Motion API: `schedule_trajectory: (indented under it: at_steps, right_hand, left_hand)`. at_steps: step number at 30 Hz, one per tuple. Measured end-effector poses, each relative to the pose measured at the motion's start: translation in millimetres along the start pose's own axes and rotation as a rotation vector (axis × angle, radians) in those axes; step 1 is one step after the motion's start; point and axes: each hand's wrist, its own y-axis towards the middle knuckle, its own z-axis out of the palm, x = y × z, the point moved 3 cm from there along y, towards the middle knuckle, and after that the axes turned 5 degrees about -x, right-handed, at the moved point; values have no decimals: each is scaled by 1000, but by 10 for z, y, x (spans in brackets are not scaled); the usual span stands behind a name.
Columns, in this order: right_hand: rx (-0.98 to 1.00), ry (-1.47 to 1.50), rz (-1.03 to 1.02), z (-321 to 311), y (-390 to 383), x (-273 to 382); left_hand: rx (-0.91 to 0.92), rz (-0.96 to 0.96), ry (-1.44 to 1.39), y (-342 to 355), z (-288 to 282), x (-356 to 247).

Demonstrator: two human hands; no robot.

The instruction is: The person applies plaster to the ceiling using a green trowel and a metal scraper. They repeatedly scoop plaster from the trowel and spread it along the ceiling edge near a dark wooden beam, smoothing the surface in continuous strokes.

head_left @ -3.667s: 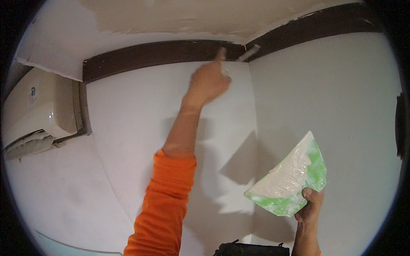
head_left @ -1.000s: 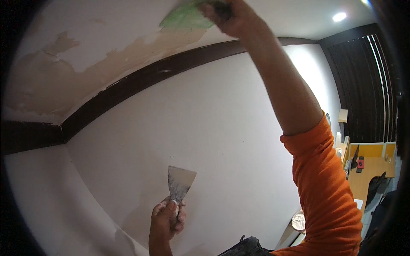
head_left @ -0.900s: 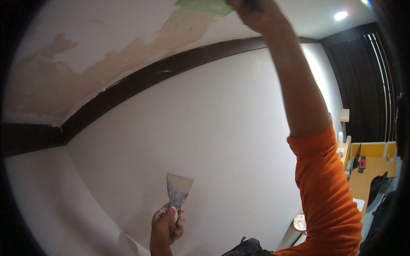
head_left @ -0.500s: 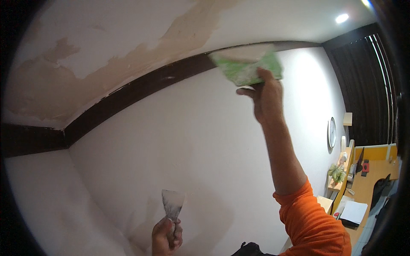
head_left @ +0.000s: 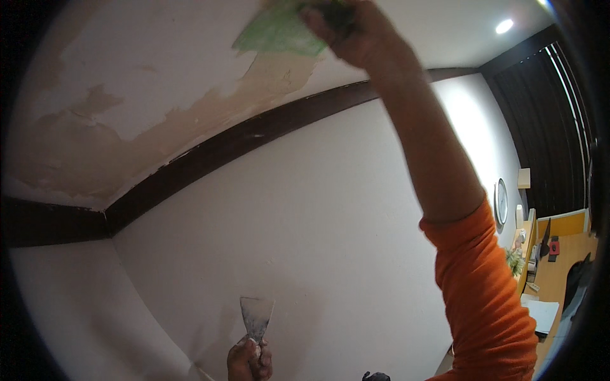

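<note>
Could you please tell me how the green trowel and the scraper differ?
Colour: the trowel is green, while the scraper has a greyish, smeared blade.
Size: the trowel looks clearly wider than the scraper.
Place: the trowel is up at the ceiling in the right hand; the scraper points upward, lower down, in the left hand.
Both have flat blades.

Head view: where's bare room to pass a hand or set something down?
White wall lies open between the dark beam, the scraper and the orange sleeve. On the desk, bare wood shows between the red object and the white papers. It's crowded where the right hand holds up the green float, and around the plant.
</note>
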Motion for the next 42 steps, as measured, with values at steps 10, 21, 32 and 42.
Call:
schedule_trajectory:
  at_steps: [10,21,32,42]
  right_hand:
    - [-164,141,-99,-854,-522,-436]
    - [102,243,466,-273,-3120,-1232]
    - [252,87,451,-10,-3559,-1097]
    - [542,-155,-187,96,-3401,-811]
  left_hand:
    - [96,36,97,32,-63,-41]
    - [278,-1,270,-61,766,-111]
    - [391,-6,286,28,751,-9]
    - [528,-129,274,7,662,-110]
